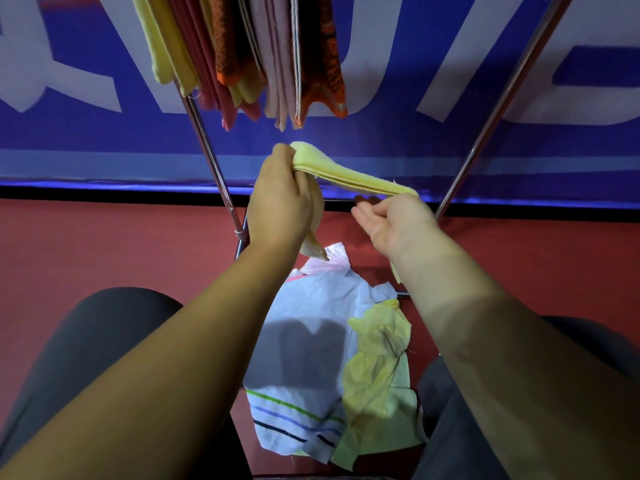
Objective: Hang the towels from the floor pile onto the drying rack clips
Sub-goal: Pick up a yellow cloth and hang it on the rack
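Pale yellow terry towel (349,174): stretching between both hands, below the hanging towels (249,53).
Left hand (278,199): its grip is clenching one end.
Right hand (394,216): loosely pinching; that end risks slipping onto the floor pile (311,348).

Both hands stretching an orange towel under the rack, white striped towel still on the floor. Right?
Not quite: the head view shows the towel stretched between the left hand and right hand is pale yellow, not orange. The white striped towel is on the floor, as you said.
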A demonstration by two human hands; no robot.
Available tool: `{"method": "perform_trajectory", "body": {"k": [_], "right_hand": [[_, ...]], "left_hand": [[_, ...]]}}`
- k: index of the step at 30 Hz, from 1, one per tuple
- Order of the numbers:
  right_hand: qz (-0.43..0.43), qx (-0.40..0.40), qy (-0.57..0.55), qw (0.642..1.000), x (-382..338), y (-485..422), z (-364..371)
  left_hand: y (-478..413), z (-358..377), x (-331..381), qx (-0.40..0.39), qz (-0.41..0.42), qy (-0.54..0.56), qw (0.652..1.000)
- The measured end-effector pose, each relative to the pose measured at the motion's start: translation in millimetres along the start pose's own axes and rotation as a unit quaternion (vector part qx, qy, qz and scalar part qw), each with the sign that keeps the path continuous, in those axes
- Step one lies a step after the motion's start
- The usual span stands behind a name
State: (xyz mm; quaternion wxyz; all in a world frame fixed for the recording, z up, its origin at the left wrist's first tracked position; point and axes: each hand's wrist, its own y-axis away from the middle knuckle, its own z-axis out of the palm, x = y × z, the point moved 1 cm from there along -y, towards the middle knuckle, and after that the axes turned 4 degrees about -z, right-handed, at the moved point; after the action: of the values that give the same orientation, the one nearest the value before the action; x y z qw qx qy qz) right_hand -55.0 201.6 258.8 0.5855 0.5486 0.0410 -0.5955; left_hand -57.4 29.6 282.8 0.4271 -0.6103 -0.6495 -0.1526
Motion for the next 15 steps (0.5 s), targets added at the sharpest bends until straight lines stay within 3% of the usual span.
{"method": "perform_trajectory", "body": {"k": [5,8,10,12,15], "right_hand": [[0.033,-0.014,0.21,0.977,29,14,5],[0.003,0.084,0.348,0.934,40,-2,1],[-0.057,0.102,0.459,0.881,35,4,2],[-0.164,0.06,0.524,0.833,28,11,3],[-0.255,-0.012,0.52,0.815,26,14,9]], "left_hand": [[5,-1,9,-0.02,0.081,0.014,0.996],[5,0,9,-0.046,0.14,0.011,0.989],[4,-2,8,-0.055,0.161,0.011,0.985],[3,-4,9,-0.052,0.176,0.008,0.983],[-2,-8,9,-0.039,0.175,0.004,0.984]]}}
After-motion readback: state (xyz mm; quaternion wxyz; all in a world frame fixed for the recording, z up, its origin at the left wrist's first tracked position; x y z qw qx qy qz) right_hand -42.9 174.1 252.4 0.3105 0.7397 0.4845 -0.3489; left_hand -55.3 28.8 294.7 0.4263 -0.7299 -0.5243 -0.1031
